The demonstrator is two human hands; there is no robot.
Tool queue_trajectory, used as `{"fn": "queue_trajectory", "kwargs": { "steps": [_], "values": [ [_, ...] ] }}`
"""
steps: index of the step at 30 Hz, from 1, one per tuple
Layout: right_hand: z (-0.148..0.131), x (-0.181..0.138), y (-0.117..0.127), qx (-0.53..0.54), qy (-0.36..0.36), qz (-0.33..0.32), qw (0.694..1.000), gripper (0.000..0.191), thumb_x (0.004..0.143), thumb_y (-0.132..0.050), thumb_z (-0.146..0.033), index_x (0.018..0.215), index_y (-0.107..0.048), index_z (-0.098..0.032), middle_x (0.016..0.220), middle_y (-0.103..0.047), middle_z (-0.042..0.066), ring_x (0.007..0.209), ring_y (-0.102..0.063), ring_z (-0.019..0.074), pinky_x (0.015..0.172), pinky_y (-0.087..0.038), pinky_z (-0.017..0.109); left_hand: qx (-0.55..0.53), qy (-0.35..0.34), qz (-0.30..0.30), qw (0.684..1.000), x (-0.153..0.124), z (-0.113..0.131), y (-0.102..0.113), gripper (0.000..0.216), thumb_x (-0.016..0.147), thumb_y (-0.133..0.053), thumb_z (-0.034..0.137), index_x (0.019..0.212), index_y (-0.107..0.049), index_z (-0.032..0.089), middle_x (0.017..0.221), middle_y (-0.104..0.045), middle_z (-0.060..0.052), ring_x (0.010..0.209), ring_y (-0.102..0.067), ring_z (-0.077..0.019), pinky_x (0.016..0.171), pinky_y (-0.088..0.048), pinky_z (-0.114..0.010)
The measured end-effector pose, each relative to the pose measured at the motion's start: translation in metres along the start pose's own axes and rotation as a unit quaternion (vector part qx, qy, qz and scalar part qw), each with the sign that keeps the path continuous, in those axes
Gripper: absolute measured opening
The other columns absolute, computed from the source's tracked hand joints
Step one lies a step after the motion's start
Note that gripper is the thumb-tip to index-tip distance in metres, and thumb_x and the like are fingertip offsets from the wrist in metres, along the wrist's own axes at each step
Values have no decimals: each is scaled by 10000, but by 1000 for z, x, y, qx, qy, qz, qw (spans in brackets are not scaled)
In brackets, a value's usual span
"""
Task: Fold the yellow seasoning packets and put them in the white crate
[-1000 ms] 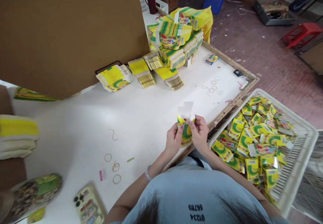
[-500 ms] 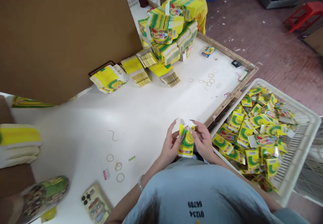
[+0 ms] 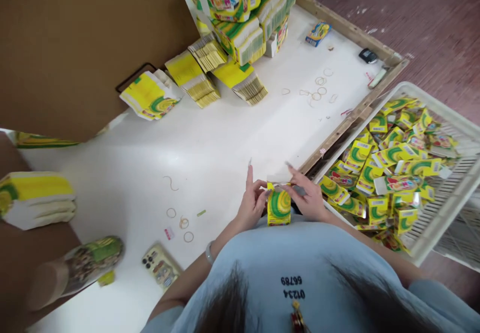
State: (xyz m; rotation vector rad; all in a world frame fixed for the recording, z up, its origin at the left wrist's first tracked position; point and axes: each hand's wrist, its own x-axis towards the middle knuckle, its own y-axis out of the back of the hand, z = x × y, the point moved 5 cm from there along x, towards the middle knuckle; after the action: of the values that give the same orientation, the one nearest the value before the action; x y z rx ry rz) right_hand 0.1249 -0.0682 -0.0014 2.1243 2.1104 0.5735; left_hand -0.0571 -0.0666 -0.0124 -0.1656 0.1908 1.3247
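Observation:
Close to my body, at the table's front edge, a small yellow and green cardboard box (image 3: pixel 279 207) is held between both hands. Its white flap stands up at the top. My left hand (image 3: pixel 254 200) grips the box's left side with thumb and fingers, the index finger stretched forward. On the right side, my right hand (image 3: pixel 306 195) has its fingers at the box's upper edge, with the index finger on or near the flap. Just to the right, a white plastic basket (image 3: pixel 463 173) holds many similar yellow boxes (image 3: pixel 388 180).
Flat carton bundles (image 3: pixel 187 73) and stacked cartons (image 3: pixel 240 33) stand at the back by a big brown cardboard box (image 3: pixel 93 38). Rubber bands (image 3: pixel 183 223), a phone (image 3: pixel 162 268) and a jar (image 3: pixel 93 260) lie on the left. A wooden rail (image 3: pixel 348 123) edges the table.
The view has tilted down. Both index fingers have stretched forward off the box, and its top flap looks more folded over. Both hands still hold the box.

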Motion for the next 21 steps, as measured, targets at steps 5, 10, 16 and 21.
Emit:
{"fn": "queue_trajectory", "kwargs": {
  "steps": [5,10,16,21],
  "values": [
    [-5,-7,5,52,67,-111,990,463,840,-765,-567,1197,-752,-273,1254,-749,112,1113,-743,277,932,-650,444,27,49,-52,997,-2,5,-5,549,979,-479,602,1265,-701,188,951,-731,-92,652,-593,-170,553,-495,-285],
    [-7,-4,-7,150,-158,-174,960,560,891,-697,-330,1431,-568,-253,1170,-755,80,804,-758,176,667,-650,311,74,26,-16,997,2,16,-1,452,933,-593,567,1150,-726,193,717,-629,4,584,-502,-115,551,-442,-231],
    [-16,7,-7,188,-219,-214,933,508,813,-678,-181,1317,-625,-216,946,-761,13,681,-708,138,608,-604,260,42,19,2,999,-2,15,-2,414,939,-611,572,1172,-626,230,638,-478,58,516,-423,-105,479,-373,-223],
    [-14,7,-3,316,-221,-283,878,524,855,-705,-292,1371,-623,-240,1049,-783,17,846,-744,158,760,-656,341,81,-7,-6,997,-6,7,1,432,1025,-476,528,1342,-527,239,683,-534,35,549,-445,-123,525,-388,-260]
  ]
}}
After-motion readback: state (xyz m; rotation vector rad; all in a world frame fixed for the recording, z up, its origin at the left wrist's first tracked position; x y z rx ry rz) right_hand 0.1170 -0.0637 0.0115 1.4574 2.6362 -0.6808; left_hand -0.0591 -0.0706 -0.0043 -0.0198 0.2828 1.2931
